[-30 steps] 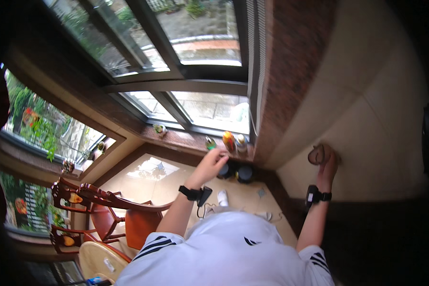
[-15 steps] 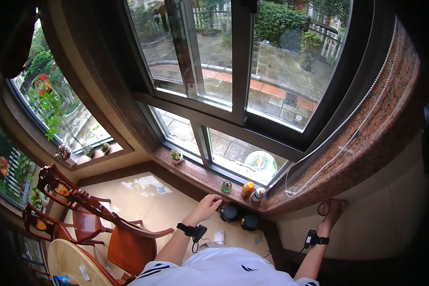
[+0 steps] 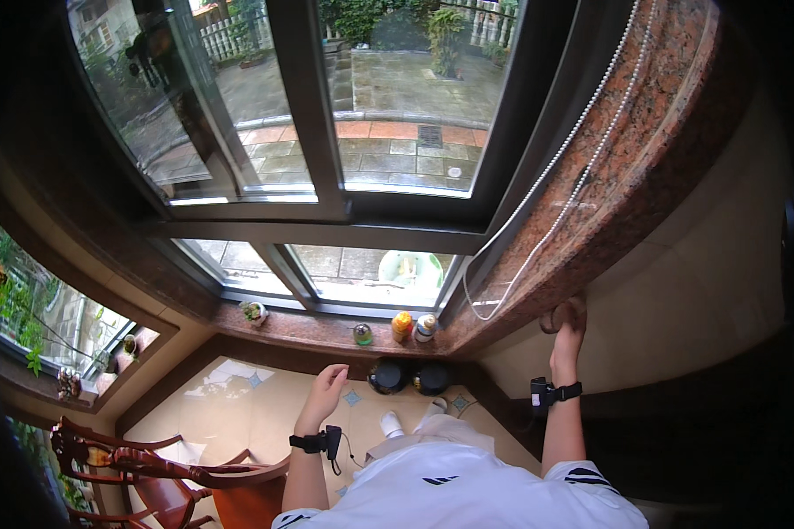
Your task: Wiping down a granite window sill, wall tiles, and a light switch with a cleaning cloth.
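Observation:
My left hand (image 3: 328, 388) hangs over the tiled floor, its fingers stretched loosely with nothing seen in them. It is nearest the two black round containers (image 3: 385, 377) on the floor below the windowsill. My right hand (image 3: 573, 319) is beside the red granite edge (image 3: 653, 150), its fingers closed round a small brownish rounded thing (image 3: 550, 321) whose kind I cannot make out. Black straps with small devices sit on both wrists. Along the windowsill stand a green glass jar (image 3: 363, 334), a yellow-orange bottle (image 3: 401, 327) and a white bottle with a dark label (image 3: 425, 329).
A large dark-framed window (image 3: 326, 212) rises ahead, with a white bead chain (image 3: 551, 198) looping down at its right. A small potted plant (image 3: 254, 312) is on the sill. Carved wooden chairs (image 3: 172, 494) stand at the lower left. Outside lies a pale green basin (image 3: 410, 275).
My view has turned, so the window and sill lie further left. My right hand shows closer to the granite edge, still holding the brownish thing. The round table has left the view.

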The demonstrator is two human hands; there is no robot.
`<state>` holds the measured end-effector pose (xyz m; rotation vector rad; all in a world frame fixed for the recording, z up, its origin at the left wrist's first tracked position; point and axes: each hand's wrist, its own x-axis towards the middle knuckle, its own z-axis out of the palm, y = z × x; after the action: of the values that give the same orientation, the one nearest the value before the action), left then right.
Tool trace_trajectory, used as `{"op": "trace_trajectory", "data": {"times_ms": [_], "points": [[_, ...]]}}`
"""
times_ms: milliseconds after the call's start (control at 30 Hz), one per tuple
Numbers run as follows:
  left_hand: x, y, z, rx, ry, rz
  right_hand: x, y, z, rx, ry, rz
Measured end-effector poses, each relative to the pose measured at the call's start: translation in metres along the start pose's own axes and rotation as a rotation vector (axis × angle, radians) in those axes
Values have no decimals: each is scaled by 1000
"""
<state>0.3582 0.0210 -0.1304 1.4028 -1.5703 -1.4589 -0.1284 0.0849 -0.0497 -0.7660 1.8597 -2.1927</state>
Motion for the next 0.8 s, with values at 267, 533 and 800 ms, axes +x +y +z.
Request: {"op": "trace_trajectory", "data": {"times_ms": [267,533,800], "points": [[2,64,20,-106,-37,-115,-4,-1,-13,-42,-139,48],[5,110,0,82,-27,-24,0,-7,-15,23,-230,52],[56,96,-36,67,-84,92,12,51,-44,143,-211,169]]}}
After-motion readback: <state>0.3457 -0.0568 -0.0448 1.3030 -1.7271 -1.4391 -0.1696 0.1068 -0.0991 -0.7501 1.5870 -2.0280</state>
